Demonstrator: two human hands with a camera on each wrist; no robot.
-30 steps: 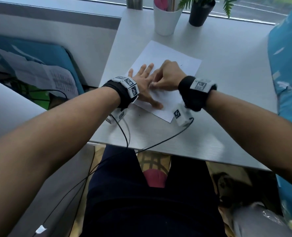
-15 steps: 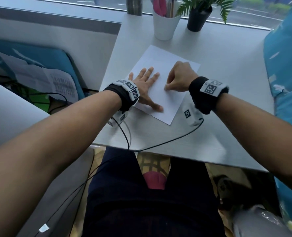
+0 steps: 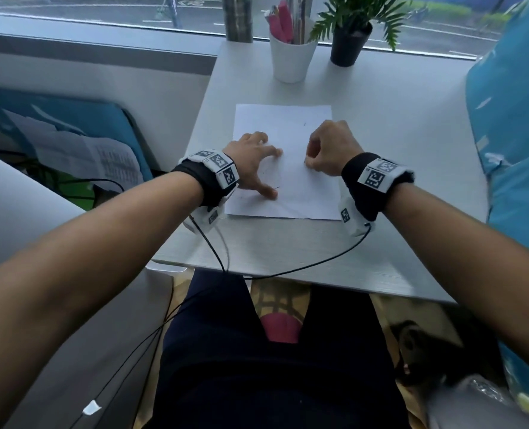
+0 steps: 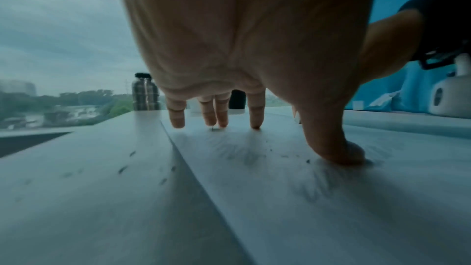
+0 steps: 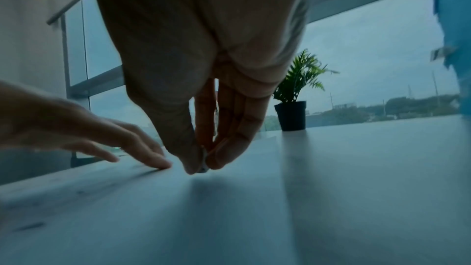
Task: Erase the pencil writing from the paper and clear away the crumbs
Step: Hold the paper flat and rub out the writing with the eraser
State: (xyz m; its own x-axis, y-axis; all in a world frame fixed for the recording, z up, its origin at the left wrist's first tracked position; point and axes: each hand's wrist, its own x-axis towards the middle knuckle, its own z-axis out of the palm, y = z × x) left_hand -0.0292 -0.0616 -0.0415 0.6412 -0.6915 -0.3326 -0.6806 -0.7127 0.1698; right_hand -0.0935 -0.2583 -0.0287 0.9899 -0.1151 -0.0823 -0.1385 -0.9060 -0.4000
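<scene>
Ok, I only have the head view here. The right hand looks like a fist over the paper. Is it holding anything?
Observer: Yes. The right wrist view shows the right hand pinching a small white eraser between thumb and fingers, with its tip down at the paper.
Reviewer: Are there crumbs? I can barely see any.
Observer: The left wrist view shows dark crumbs scattered on the paper beside the left hand, whose thumb presses the sheet.
Reviewer: Only on the paper?
Observer: No. In the same view a few more lie on the table, just past the paper's left edge.
</scene>
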